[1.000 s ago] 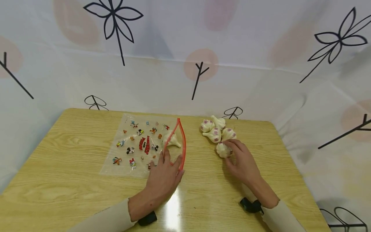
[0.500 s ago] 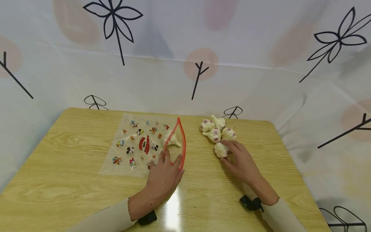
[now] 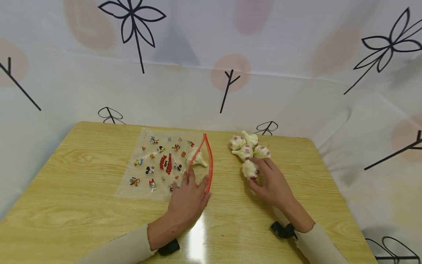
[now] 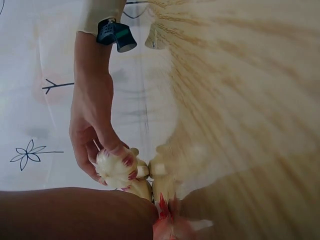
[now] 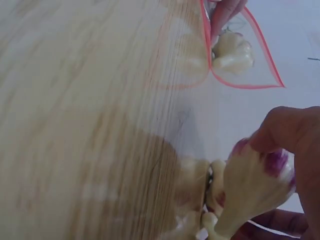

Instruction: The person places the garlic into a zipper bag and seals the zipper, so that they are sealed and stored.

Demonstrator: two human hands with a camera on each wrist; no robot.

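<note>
- Holding the red-rimmed mouth of the printed zip bag [image 3: 158,161] apart, my left hand [image 3: 188,200] lies low on the wooden table [image 3: 82,205], fingers pinching the near rim.
- I judge the work barely begun: one garlic bulb in the bag [image 3: 197,160] sits just inside the opening.
- My right hand [image 3: 271,183], wrist low and fingers curled, grips a lifted garlic bulb [image 3: 250,169] at the near edge of the pile.
- Farthest, the garlic pile [image 3: 247,146] of four bulbs lies beside the bag, not yet packed.
</note>
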